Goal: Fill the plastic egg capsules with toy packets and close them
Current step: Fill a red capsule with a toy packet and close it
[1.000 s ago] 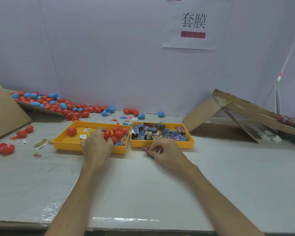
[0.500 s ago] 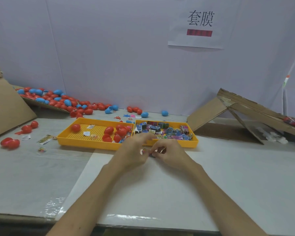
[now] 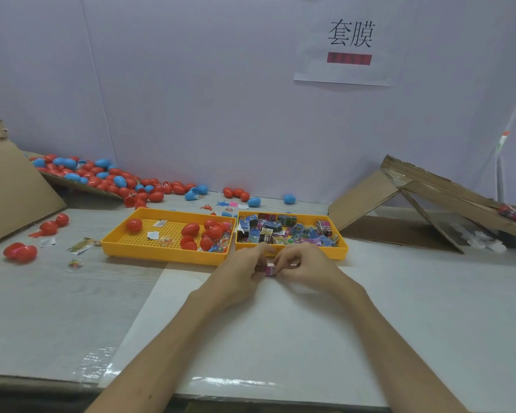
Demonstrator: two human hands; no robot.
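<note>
My left hand [image 3: 241,274] and right hand [image 3: 308,269] meet fingertip to fingertip, both pinching one pink packet [image 3: 269,270]; a second ago the left was over at the egg tray [image 3: 161,256]

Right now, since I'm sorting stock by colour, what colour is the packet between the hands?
The packet is mostly pink, clearest in the head view.

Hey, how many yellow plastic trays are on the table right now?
2. The left yellow perforated plastic tray holds red plastic egg capsules; the right yellow plastic tray, beside it, holds colourful toy packets. None seems hidden.
</note>
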